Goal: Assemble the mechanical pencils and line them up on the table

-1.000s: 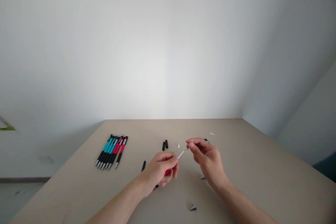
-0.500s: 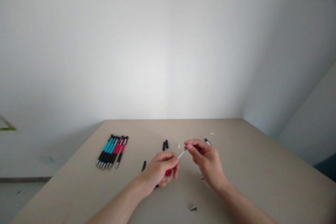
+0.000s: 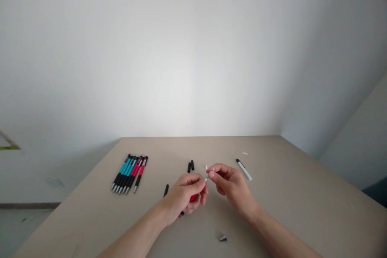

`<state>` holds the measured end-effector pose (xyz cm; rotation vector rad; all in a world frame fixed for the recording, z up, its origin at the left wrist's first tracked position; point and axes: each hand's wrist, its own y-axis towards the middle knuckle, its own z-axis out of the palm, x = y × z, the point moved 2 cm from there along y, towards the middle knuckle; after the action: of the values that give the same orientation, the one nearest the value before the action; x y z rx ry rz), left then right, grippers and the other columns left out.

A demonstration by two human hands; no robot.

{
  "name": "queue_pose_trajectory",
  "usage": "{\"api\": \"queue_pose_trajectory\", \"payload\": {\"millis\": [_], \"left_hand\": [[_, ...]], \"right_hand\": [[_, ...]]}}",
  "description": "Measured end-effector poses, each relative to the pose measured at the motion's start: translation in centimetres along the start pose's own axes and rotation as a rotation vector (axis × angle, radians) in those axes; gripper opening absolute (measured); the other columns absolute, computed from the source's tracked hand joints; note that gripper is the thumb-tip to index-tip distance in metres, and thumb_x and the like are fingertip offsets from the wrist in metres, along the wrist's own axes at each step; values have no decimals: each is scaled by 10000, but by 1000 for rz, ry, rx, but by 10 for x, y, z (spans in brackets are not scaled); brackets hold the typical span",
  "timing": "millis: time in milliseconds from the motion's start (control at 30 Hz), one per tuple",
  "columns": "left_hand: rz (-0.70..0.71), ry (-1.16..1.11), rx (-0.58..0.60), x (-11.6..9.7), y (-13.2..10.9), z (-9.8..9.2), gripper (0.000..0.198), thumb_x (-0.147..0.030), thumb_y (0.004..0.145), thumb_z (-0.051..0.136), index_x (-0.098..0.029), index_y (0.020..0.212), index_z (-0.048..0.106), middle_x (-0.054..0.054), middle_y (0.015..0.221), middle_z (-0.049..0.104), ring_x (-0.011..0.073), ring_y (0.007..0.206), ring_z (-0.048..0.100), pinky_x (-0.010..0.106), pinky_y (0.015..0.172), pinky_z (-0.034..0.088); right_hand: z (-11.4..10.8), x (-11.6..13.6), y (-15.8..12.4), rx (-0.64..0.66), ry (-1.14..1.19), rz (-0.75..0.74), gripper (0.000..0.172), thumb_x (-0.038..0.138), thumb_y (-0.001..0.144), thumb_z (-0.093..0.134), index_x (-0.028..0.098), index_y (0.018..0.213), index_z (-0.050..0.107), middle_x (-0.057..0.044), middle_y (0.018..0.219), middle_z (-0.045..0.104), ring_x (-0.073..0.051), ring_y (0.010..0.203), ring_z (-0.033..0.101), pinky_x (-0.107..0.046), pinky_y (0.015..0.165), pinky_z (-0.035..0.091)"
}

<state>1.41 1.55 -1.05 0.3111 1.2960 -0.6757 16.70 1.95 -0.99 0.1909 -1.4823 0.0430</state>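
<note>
My left hand (image 3: pixel 184 191) is closed, pinching a thin white pen refill (image 3: pixel 206 179) between thumb and index finger. In the same hand lies a red pen barrel (image 3: pixel 193 197), mostly covered by the fingers, its black end (image 3: pixel 182 213) showing below the palm. Thumb and index finger of my right hand (image 3: pixel 231 183) are pinched at the dark tip of the refill; what they hold is too small to make out. Just behind those fingertips a small white cone-shaped piece (image 3: pixel 206 167) stands on the table.
Several blue and red pens (image 3: pixel 130 174) lie in a row at the left of the table (image 3: pixel 287 201). Two black grips (image 3: pixel 190 166) are behind my hands, a black piece (image 3: pixel 166 190) beside my left wrist. A white barrel (image 3: pixel 244 170), white strip (image 3: pixel 245 153) and silver cone tip (image 3: pixel 223 238) lie rightward.
My right hand has moved left and slightly down, closer to my left hand, and less of the refill shows between them. The white barrel has come into fuller view.
</note>
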Motion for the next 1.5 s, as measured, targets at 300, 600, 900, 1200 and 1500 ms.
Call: {"api": "queue_pose_trajectory", "payload": {"millis": [300,600,900,1200,1500], "left_hand": [[68,170,-14,-4,1,3,356,-500,869,479,-149,849,539,-36,513,536,28,296,299,188,320,156],[66,265,-243,-29,-5,-20,325,-509,880,414,-195,827,477,-62,553,499,36,303,211,199,334,107],[-46,1285,-634,-37,-14,-64,276,-299,909,327,-216,676,449,-2,466,548,172,538,556,262,554,278],[46,1039,-359,-23,-8,-41,316,-392,915,315,-223,680,444,13,542,660,186,571,614,261,607,357],[21,1072,-451,-30,-12,-52,328,-375,913,304,-224,653,435,-12,483,614,181,537,581,259,580,329]], "right_hand": [[3,8,-4,85,-29,-67,320,450,738,706,143,699,625,45,587,480,-57,471,290,-213,443,205],[8,6,-11,118,-329,-153,266,413,870,561,176,946,654,-22,807,603,-119,665,477,-234,591,368],[13,13,-16,223,-636,-232,146,207,850,547,180,844,690,-23,780,599,-117,639,497,-235,591,396],[14,8,-17,335,-745,-246,196,108,801,567,205,917,692,-13,837,594,-109,631,505,-223,597,400],[34,19,-36,766,-824,-518,290,347,862,601,263,1132,666,-54,1243,590,-215,1026,520,-338,944,365]]}}
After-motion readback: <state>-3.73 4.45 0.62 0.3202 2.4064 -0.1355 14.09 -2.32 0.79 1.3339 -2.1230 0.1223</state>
